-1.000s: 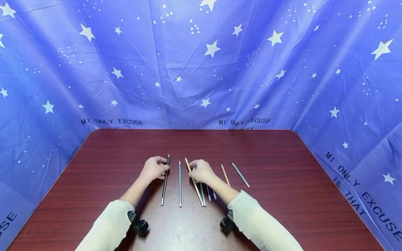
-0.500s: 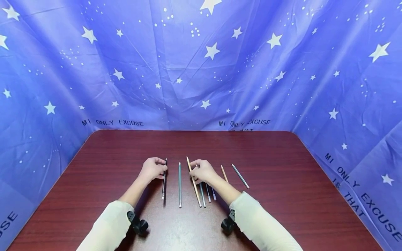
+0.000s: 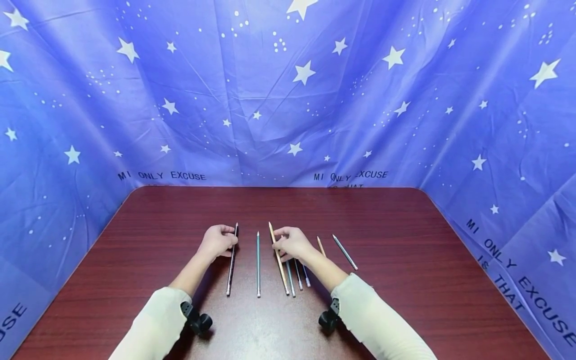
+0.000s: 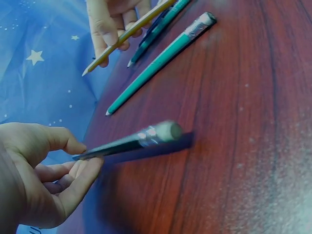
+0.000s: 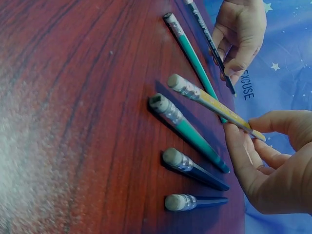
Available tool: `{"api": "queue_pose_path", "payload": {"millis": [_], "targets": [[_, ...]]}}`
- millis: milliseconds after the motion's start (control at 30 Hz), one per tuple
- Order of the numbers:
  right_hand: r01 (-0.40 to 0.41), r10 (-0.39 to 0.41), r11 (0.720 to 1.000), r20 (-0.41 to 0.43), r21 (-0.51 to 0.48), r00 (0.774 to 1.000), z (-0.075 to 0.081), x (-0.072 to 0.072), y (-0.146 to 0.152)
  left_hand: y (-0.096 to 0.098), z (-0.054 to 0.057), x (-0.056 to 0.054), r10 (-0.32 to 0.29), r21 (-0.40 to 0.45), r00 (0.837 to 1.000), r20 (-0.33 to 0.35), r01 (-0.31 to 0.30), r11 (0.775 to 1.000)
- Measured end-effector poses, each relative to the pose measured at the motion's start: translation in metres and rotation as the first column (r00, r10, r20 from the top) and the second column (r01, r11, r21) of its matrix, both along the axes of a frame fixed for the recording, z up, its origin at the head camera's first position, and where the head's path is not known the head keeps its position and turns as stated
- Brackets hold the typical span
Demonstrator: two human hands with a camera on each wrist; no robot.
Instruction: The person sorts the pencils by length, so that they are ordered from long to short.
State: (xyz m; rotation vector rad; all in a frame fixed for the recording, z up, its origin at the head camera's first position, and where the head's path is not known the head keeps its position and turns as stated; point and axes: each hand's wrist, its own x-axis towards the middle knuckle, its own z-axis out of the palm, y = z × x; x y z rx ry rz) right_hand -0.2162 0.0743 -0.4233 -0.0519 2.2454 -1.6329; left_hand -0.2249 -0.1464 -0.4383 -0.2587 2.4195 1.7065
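My left hand [image 3: 216, 242] pinches a black pencil [image 3: 231, 272] between thumb and fingers. Its white eraser [image 4: 169, 131] points toward me, lifted off the table over a shadow in the left wrist view. With thumb and fingertips my right hand [image 3: 294, 244] holds a yellow pencil [image 3: 281, 272], which also hangs above the tabletop in the right wrist view. Between the hands a green pencil [image 3: 258, 265] lies on the table. Another green pencil [image 5: 192, 136] and two dark blue pencils [image 5: 195, 168] lie beneath or beside my right hand, partly hidden by it in the head view.
Right of my right forearm lie an orange-yellow pencil [image 3: 320, 244], partly covered by the arm, and a grey-green pencil [image 3: 345, 252] at a slant. The reddish-brown table [image 3: 180, 210] ends at a blue star-printed curtain [image 3: 270, 100].
My left hand has shifted slightly left with the black pencil, whose tilt varied on the way. The right hand has moved a little right, carrying the yellow pencil. The other pencils stayed put.
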Motion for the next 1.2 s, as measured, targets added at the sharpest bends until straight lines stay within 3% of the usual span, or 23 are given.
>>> {"api": "queue_pose_path", "payload": {"millis": [200,533,1200], "targets": [[0.021,-0.02,0.999,0.02,-0.043,1.0,0.004,-0.003,0.001,-0.002,0.004,0.001,-0.001,0.001,1.0,-0.012,0.001,1.0],[0.059,-0.056,0.988,0.027,-0.143,0.998,0.007,-0.008,0.005,0.0,0.006,-0.004,0.006,0.078,1.0,-0.001,-0.006,0.997],[0.122,-0.112,0.971,0.057,-0.204,0.992,0.016,-0.021,0.0,0.009,0.016,-0.012,0.024,0.178,0.999,-0.034,-0.018,0.984]]}}
